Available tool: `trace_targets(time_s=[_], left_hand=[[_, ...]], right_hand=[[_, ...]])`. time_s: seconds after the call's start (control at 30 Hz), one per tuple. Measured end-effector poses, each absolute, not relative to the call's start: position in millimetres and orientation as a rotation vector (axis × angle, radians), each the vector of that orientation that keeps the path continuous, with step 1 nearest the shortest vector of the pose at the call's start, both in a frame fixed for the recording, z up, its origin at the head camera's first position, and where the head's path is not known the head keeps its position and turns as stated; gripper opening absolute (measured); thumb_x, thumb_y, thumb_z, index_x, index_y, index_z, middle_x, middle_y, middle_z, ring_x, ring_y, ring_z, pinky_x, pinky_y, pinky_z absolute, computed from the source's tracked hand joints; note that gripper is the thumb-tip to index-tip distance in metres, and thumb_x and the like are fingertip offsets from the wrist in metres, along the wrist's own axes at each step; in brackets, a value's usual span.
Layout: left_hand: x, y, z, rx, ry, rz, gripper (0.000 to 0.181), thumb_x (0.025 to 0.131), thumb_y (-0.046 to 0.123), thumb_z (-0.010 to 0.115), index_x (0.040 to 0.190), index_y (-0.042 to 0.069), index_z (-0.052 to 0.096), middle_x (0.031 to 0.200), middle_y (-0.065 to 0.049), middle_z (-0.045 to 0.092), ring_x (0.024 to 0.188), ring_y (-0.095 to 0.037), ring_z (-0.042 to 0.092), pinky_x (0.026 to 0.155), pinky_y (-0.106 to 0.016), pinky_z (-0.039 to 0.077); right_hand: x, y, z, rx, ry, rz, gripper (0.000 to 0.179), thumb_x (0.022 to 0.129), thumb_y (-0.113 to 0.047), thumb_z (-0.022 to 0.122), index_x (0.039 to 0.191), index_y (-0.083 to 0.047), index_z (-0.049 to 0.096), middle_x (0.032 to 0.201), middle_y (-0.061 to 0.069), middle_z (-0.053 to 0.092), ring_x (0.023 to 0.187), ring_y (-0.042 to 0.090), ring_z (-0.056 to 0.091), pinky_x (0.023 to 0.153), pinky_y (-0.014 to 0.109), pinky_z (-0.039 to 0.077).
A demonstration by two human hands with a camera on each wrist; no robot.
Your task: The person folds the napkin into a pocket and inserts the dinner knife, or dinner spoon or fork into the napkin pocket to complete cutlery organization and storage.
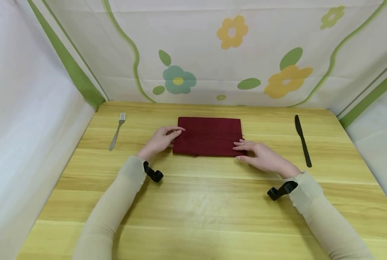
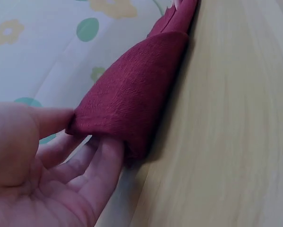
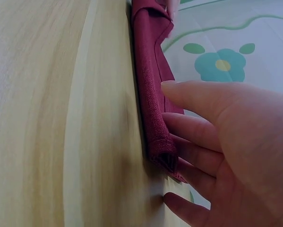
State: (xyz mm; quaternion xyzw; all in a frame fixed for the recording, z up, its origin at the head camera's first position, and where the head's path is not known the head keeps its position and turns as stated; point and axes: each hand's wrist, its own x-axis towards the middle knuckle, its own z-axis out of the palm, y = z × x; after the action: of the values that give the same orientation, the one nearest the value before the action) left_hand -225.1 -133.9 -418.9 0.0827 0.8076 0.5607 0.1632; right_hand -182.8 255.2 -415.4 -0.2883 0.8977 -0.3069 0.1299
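Here, the left hand [image 1: 160, 140] pinches the folded burgundy napkin [image 1: 209, 137] at its left end; the right hand [image 1: 259, 155], fingers loosely spread, touches its right end.

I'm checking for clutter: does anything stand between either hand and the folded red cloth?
Nothing visible does: the left hand holds the left end of the folded cloth, and the right hand touches its right end. The fork lies farther left and the knife farther right, outside both hands.
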Motion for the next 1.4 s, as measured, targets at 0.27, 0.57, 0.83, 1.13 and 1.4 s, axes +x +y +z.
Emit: trace_targets(time_s=[0.27,0.57,0.83,1.13,1.4], left_hand=[[-230,-132,-423,0.221,2.465,1.475,0.025,0.107,0.013,0.054,0.125,0.001,0.067,0.089,-0.009,0.062,0.071,-0.018,0.054,0.065,-0.029,0.049],[-216,-130,-419,0.46,2.792,1.218,0.03,0.104,0.019,0.062,0.132,0.008,0.066,0.127,-0.014,0.061,0.115,-0.03,0.058,0.098,-0.047,0.048],[-192,-135,-423,0.914,2.7,0.61,0.066,0.111,0.04,0.041,0.163,0.005,0.02,0.169,-0.014,0.008,0.153,-0.037,0.005,0.121,-0.057,0.004],[-196,-130,-424,0.831,2.62,0.377,0.08,0.108,0.052,0.038,0.164,0.01,0.0,0.169,-0.007,-0.012,0.153,-0.033,-0.013,0.121,-0.055,0.0],[-231,-138,-400,0.792,2.661,0.874,0.069,0.104,0.041,0.058,0.157,0.002,0.035,0.165,-0.018,0.021,0.152,-0.039,0.014,0.121,-0.055,0.012]], right_hand=[[-184,257,-416,-0.843,2.615,-0.898,0.043,0.102,-0.031,0.066,0.137,-0.007,0.065,0.151,0.009,0.05,0.148,0.034,0.03,0.116,0.058,0.025],[-184,258,-418,-0.818,2.692,-1.014,0.038,0.101,-0.02,0.067,0.137,-0.006,0.065,0.148,0.008,0.054,0.142,0.033,0.041,0.099,0.053,0.047],[-192,258,-424,-0.855,2.736,-0.812,0.051,0.104,-0.026,0.062,0.15,-0.006,0.051,0.159,0.009,0.039,0.15,0.038,0.021,0.115,0.06,0.025],[-195,261,-427,-0.836,2.724,-0.836,0.052,0.101,-0.029,0.068,0.146,-0.007,0.057,0.158,0.006,0.042,0.152,0.038,0.016,0.116,0.061,0.022],[-223,261,-409,-0.666,2.747,-1.115,0.052,0.093,-0.025,0.078,0.139,-0.005,0.063,0.148,0.012,0.053,0.146,0.037,0.033,0.115,0.059,0.027]])
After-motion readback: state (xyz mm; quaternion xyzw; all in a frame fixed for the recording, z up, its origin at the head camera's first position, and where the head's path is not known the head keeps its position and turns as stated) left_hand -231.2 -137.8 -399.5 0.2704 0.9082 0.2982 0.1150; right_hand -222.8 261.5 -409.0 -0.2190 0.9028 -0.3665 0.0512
